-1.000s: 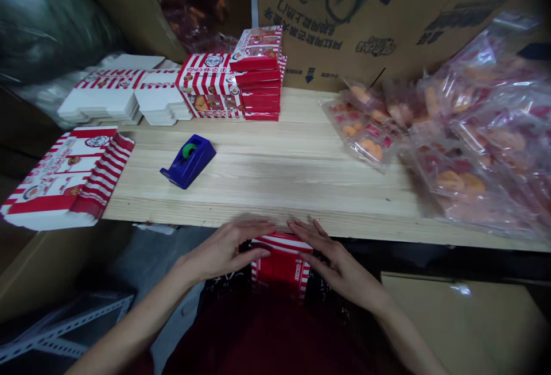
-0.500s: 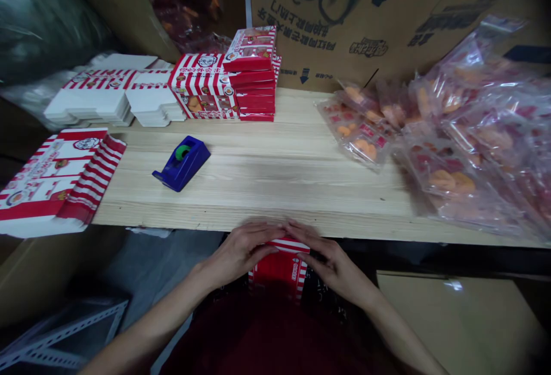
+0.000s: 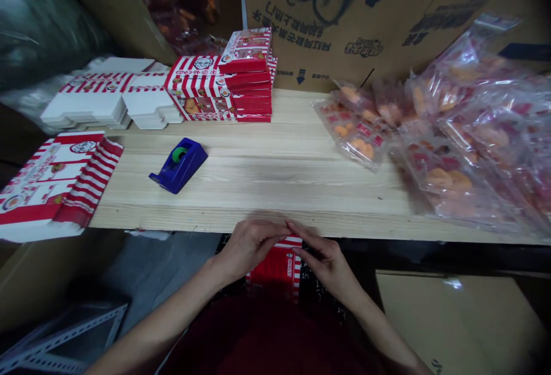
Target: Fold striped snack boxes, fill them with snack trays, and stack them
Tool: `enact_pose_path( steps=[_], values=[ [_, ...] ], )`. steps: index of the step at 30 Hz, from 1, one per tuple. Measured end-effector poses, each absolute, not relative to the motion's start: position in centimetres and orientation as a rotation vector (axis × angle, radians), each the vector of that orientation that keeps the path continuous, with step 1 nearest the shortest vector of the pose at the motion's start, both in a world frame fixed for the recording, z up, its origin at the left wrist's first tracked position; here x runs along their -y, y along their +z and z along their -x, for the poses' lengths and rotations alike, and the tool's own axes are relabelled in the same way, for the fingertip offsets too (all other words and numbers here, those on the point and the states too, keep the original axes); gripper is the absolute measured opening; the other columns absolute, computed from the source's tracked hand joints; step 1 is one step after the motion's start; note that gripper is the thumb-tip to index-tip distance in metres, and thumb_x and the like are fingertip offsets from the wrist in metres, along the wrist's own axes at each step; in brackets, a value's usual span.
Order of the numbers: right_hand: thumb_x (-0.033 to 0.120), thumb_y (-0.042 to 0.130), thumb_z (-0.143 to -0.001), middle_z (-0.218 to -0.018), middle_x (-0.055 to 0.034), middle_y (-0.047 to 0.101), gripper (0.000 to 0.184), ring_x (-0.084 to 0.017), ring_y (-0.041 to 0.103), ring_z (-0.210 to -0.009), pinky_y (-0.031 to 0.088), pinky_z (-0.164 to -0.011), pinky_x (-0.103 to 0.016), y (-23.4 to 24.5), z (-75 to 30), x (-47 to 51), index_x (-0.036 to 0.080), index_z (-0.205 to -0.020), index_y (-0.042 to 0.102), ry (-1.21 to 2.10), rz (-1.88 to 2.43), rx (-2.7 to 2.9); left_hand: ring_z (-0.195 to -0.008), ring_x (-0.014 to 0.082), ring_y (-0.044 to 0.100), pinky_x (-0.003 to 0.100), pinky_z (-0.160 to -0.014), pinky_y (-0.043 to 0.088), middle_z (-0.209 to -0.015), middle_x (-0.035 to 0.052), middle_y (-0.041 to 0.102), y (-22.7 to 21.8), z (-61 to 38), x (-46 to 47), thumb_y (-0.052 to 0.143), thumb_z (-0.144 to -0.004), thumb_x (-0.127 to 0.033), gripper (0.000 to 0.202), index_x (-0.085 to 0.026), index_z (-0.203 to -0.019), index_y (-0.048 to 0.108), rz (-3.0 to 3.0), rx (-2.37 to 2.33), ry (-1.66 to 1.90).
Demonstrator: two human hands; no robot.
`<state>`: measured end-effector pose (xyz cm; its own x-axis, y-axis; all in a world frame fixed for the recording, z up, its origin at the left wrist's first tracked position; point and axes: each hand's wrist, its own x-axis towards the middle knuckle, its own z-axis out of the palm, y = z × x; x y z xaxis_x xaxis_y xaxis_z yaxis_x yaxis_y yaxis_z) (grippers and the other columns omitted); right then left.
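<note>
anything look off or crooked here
The flat carton stack juts past the left end of the table, and the top box on the rear pile sits tilted. The left hand and right hand grip a striped box.

**Red Stripes, Blue Dispenser, Pale Wood**

The small box [image 3: 278, 263] I hold is red, with red-and-white stripes along its top. My bench [image 3: 279, 174] is pale wood with fine brown grain. The tape dispenser [image 3: 183, 165] is deep blue, its roll [image 3: 179, 154] green. The stacked boxes [image 3: 224, 85] are red with white stripes, the flat cartons [image 3: 55, 182] white with red bands. The clear bags [image 3: 451, 151] show orange and red pieces. The cardboard [image 3: 344, 13] behind is brown with black print.
</note>
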<state>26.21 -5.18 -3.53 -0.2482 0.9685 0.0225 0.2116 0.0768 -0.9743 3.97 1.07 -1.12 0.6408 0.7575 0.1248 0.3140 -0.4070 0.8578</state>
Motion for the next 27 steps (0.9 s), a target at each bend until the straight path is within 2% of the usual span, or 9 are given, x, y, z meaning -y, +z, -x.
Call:
enact_pose_path(
  steps=[5, 7, 10, 14, 19, 23, 27],
  values=[
    [0.026, 0.064, -0.1, -0.151, 0.0014, 0.06, 0.049, -0.025, 0.055, -0.142, 0.04, -0.122, -0.06, -4.0, -25.8, 5.2, 0.043, -0.145, 0.056, 1.206, 1.168, 1.585, -0.099, 0.0203, 0.078, 0.035, -0.088, 0.061, -0.11, 0.0025, 0.082, -1.3, -4.1, -0.7, 0.054, -0.104, -0.024, 0.028, -0.03, -0.119, 0.077, -2.024, -0.909, 0.621],
    [0.025, 0.062, -0.1, -0.152, 0.0023, 0.059, 0.047, -0.025, 0.054, -0.142, 0.041, -0.121, -0.059, -4.0, -25.7, 5.1, 0.043, -0.144, 0.058, 1.224, 1.157, 1.582, -0.099, 0.0205, 0.077, 0.036, -0.09, 0.061, -0.111, 0.0037, 0.081, -0.8, -3.9, -0.9, 0.052, -0.104, -0.021, 0.03, -0.028, -0.121, 0.076, -2.059, -0.883, 0.584],
    [0.023, 0.06, -0.1, -0.15, 0.0026, 0.061, 0.044, -0.025, 0.055, -0.142, 0.043, -0.121, -0.057, -3.8, -26.2, 5.3, 0.043, -0.14, 0.062, 1.25, 1.175, 1.579, -0.116, 0.0211, 0.073, 0.039, -0.102, 0.058, -0.126, 0.0046, 0.077, -0.1, -3.0, -1.5, 0.05, -0.104, -0.018, 0.036, -0.029, -0.131, 0.071, -2.087, -0.745, 0.493],
    [0.024, 0.062, -0.1, -0.144, 0.0005, 0.067, 0.038, -0.026, 0.059, -0.138, 0.044, -0.119, -0.059, -4.1, -27.5, 6.0, 0.041, -0.134, 0.068, 1.201, 1.232, 1.538, -0.129, 0.0236, 0.065, 0.043, -0.11, 0.054, -0.139, 0.0056, 0.07, -1.1, -0.7, -1.9, 0.063, -0.1, -0.026, 0.041, -0.032, -0.141, 0.063, -2.062, -0.827, 0.543],
    [0.024, 0.066, -0.098, -0.13, -0.0024, 0.075, 0.035, -0.026, 0.068, -0.126, 0.051, -0.112, -0.058, -4.1, -27.4, 6.0, 0.039, -0.129, 0.071, 1.134, 1.262, 1.579, -0.124, 0.0208, 0.069, 0.041, -0.108, 0.056, -0.133, 0.0055, 0.074, -3.0, 1.1, -1.4, 0.062, -0.101, -0.024, 0.035, -0.031, -0.135, 0.068, -1.998, -0.836, 0.625],
    [0.027, 0.063, -0.1, -0.137, -0.0042, 0.071, 0.039, -0.027, 0.063, -0.132, 0.048, -0.114, -0.058, -3.9, -25.6, 4.6, 0.039, -0.136, 0.067, 1.171, 1.214, 1.731, -0.12, 0.0198, 0.071, 0.039, -0.104, 0.059, -0.129, 0.0064, 0.075, -3.6, 1.1, -1.2, 0.06, -0.101, -0.02, 0.031, -0.029, -0.129, 0.072, -1.999, -0.823, 0.664],
    [0.03, 0.061, -0.101, -0.136, -0.0046, 0.071, 0.034, -0.028, 0.063, -0.131, 0.051, -0.112, -0.057, -3.9, -25.0, 4.1, 0.04, -0.132, 0.07, 1.176, 1.184, 1.755, -0.12, 0.0206, 0.072, 0.04, -0.104, 0.059, -0.125, 0.0066, 0.077, -3.2, 0.7, -0.1, 0.058, -0.102, -0.018, 0.029, -0.028, -0.124, 0.075, -1.98, -0.853, 0.771]
  ],
)
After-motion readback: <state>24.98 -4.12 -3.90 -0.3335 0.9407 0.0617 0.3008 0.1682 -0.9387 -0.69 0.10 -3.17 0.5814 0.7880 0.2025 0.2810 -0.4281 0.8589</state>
